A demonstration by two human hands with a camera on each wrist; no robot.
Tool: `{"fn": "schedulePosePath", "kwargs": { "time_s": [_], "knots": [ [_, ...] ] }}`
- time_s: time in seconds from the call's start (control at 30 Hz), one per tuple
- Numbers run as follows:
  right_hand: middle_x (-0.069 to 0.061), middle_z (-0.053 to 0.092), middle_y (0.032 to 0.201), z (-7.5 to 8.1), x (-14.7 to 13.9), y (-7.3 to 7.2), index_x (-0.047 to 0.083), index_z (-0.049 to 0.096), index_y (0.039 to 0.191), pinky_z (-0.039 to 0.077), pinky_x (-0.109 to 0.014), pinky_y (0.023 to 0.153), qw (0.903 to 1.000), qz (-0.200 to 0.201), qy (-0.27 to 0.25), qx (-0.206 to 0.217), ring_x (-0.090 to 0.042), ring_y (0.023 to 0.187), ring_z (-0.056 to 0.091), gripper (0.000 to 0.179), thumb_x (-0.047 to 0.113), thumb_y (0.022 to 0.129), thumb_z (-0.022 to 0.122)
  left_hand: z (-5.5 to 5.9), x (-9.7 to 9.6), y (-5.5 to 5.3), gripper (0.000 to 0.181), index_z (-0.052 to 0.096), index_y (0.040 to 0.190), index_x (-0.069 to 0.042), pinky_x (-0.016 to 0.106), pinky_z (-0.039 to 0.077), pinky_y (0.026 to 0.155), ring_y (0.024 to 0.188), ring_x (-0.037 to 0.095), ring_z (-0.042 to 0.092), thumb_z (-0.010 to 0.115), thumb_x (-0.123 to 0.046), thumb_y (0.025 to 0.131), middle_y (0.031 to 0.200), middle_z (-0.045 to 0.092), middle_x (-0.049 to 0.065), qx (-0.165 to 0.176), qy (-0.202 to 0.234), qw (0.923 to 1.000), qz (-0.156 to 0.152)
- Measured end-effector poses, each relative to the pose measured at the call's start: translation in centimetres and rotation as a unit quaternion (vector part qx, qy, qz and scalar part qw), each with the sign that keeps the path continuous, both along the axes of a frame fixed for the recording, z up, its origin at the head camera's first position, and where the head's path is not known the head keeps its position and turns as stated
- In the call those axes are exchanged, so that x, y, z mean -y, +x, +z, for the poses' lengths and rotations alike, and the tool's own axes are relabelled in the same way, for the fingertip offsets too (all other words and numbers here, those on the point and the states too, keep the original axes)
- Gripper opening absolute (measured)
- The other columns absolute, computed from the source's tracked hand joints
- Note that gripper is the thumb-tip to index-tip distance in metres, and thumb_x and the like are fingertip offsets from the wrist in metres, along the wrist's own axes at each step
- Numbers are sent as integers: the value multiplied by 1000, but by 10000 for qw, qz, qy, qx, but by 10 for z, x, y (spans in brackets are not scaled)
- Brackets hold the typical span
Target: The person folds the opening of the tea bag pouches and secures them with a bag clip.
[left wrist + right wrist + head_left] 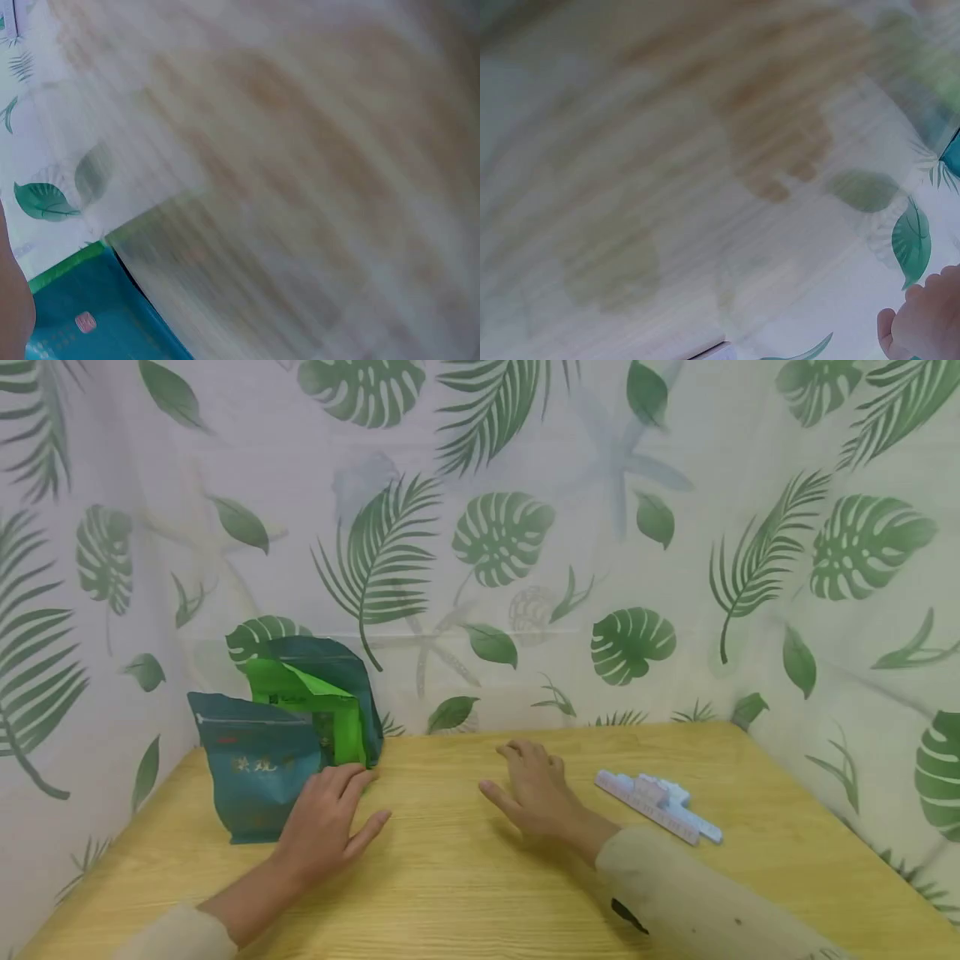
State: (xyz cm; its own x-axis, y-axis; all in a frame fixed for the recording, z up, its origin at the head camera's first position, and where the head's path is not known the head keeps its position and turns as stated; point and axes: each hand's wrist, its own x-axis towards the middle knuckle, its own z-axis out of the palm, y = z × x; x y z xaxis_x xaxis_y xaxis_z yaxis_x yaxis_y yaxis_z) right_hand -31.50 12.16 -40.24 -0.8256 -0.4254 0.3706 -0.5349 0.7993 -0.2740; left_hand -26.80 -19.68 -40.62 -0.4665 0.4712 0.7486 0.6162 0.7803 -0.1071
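On the left of the table stand three upright zip pouches: a teal pouch point(258, 768) with pale lettering in front, a bright green pouch point(307, 689) behind it, and a dark teal pouch point(330, 656) at the back. My left hand point(322, 818) overlaps the front pouch's right side in the head view, thumb spread and fingers relaxed. Part of that hand point(13, 300) shows beside a teal pouch point(97, 315) in the left wrist view. Toward the table's middle, my right hand point(536, 789) reaches forward, thumb apart, holding nothing. It appears at the lower right corner of the right wrist view.
Right of my right hand lie two long bag clips side by side, a pale pink clip point(645, 803) and a light blue clip point(701, 822). The wooden table point(450, 877) ends at a leaf-patterned cloth point(495, 610) behind and at both sides.
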Motion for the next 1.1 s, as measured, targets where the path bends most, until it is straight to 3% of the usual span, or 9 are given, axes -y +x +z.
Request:
{"fn": "schedulePosePath", "kwargs": {
  "time_s": [0.17, 0.4, 0.67, 1.1],
  "knots": [
    [-20, 44, 143, 3, 7, 3, 0, 44, 145, 31, -59, 99, 9999, 18, -91, 142, -37, 133, 40, 67, 51, 102, 48, 2, 8, 3, 63, 62, 114, 0, 47, 47, 72, 89, 33, 58, 33, -55, 105, 107, 61, 16, -186, 55, 9998, 14],
    [-19, 43, 141, 0, 16, 7, 2, 44, 145, 28, -58, 101, 9994, -2, -184, 303, -37, 132, 38, 63, 49, 103, 49, -1, 17, 7, 60, 63, 112, -1, 49, 48, 72, 89, 33, 59, 34, -53, 105, 105, 61, 16, -269, -4, 9996, 19],
    [-16, 40, 144, 1, 30, 17, 7, 40, 148, 28, -56, 103, 9985, 201, -109, 499, -35, 134, 36, 65, 54, 103, 42, 1, 29, 14, 62, 63, 110, -1, 54, 39, 81, 97, 40, 55, 32, -55, 105, 107, 59, 20, -665, -16, 9969, 418],
    [-15, 40, 143, 5, 61, 16, 8, 39, 149, 28, -54, 102, 9973, 267, -213, 647, -32, 132, 36, 64, 52, 104, 43, 3, 59, 13, 68, 58, 114, 3, 58, 33, 86, 105, 44, 51, 30, -59, 104, 113, 56, 25, -562, 218, 9948, 816]
  ]
}}
